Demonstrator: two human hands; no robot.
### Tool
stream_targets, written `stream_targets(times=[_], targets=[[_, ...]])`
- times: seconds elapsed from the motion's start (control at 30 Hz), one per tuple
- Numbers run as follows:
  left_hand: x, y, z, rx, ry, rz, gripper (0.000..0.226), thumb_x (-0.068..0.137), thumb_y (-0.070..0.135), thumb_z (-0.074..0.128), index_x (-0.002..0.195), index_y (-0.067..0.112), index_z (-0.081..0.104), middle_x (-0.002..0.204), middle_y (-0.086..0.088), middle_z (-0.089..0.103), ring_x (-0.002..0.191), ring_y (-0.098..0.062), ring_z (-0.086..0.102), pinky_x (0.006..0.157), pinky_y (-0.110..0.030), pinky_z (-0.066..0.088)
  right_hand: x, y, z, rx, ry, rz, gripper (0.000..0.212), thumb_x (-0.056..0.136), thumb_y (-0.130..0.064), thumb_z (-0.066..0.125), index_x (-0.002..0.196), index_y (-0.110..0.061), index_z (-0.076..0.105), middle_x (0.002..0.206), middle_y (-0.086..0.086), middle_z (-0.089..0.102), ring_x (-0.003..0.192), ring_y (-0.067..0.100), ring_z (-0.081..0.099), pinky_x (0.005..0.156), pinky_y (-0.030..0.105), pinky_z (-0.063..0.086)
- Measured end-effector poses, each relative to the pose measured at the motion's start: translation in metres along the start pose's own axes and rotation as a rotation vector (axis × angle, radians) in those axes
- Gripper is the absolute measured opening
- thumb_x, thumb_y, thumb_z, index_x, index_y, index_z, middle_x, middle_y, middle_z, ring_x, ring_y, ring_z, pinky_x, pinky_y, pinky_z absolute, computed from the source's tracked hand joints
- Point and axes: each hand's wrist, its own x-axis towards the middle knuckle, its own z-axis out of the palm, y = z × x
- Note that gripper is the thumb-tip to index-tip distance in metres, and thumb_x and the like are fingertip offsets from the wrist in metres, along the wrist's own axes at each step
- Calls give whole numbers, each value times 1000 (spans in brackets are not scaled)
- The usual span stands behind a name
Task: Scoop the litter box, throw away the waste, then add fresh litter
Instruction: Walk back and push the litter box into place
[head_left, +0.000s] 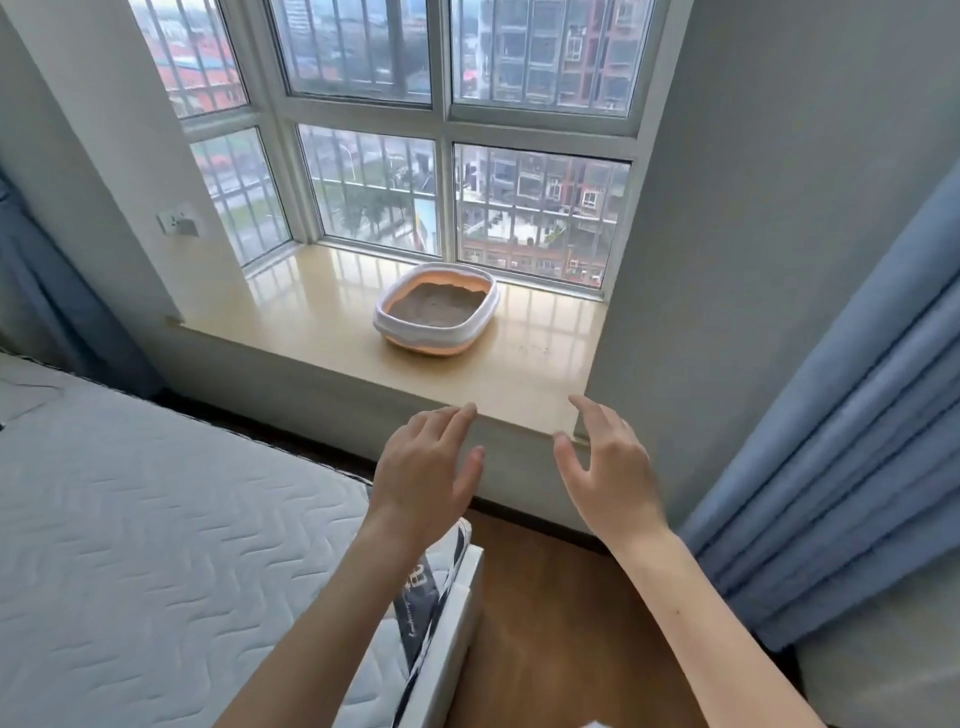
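Note:
A litter box (387, 326), pink with a white rim, sits on the beige window sill (291, 312) near the glass. Grey litter (439, 307) fills its tray. My left hand (426, 470) and my right hand (608, 475) are both stretched forward in the air in front of the sill's near edge, fingers spread and relaxed, holding nothing. Both hands are well short of the box.
A bare white mattress (156, 519) on a white bed frame fills the lower left. Blue curtains (841, 467) hang at the right, another at the far left. A strip of wooden floor (561, 613) runs between bed and curtain. A wall socket (179, 223) sits left of the sill.

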Motion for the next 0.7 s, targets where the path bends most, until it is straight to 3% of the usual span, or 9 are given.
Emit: stream_targets(times=[0.13,0.4,0.7], targets=[[58,-25,42,4,-24,-33,51,91,38,39,129,9,57,120,-3,64,110,-21,58,92,-35,47,67,27,32,28,-35,-1,42,93,-26,57,132,-14,52,126,4,60,116,20,55,96,42,48],[190,-73,137,66,-53,-186,46,92,33,48,131,10,55,120,-5,64,111,-23,57,94,-36,46,235,94,104,61,-128,-86,42,93,-23,57,133,-10,52,128,6,60,118,20,55,98,29,41],[315,-127,183,83,-33,-414,46,91,28,57,134,11,53,124,-4,62,112,-21,56,94,-36,46,401,128,169,83,-238,-178,42,93,-25,56,132,-11,51,127,5,60,117,20,55,95,26,41]])
